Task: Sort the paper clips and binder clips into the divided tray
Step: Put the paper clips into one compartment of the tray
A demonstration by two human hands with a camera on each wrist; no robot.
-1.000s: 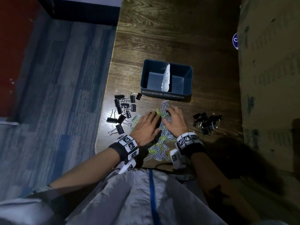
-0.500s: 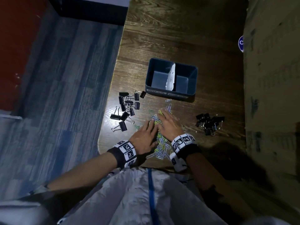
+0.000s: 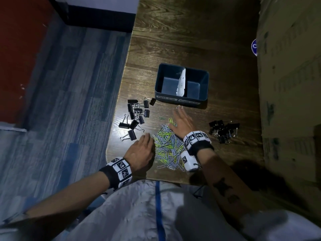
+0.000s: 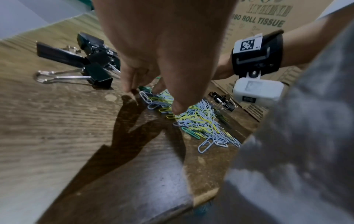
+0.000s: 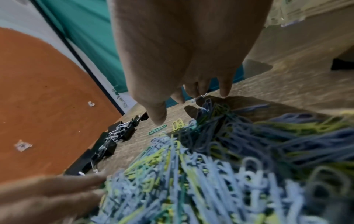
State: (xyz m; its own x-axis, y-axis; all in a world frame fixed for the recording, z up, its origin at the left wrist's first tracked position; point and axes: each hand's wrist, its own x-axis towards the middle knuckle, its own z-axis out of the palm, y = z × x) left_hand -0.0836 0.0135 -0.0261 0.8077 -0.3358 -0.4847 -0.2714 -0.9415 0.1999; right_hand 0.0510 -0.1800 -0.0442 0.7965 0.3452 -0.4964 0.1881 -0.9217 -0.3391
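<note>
Flanking the paper clips (image 3: 167,145) on the table (image 3: 191,40), your left hand (image 3: 141,151) and right hand (image 3: 182,121) lie flat, fingers extended, holding nothing, seemingly corralling the pile. Binder clips (image 3: 136,115) sit left, more binder clips (image 3: 223,130) right; the divided tray (image 3: 181,100) waits beyond, both compartments empty.

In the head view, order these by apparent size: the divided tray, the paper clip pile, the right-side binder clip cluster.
1. divided tray
2. paper clip pile, nearly equal; ranking unsure
3. right-side binder clip cluster, clearly smallest

Bare wood btwn paper clips (image 3: 167,145) & tray (image 3: 181,100); binder clips (image 3: 136,115) flank.
</note>
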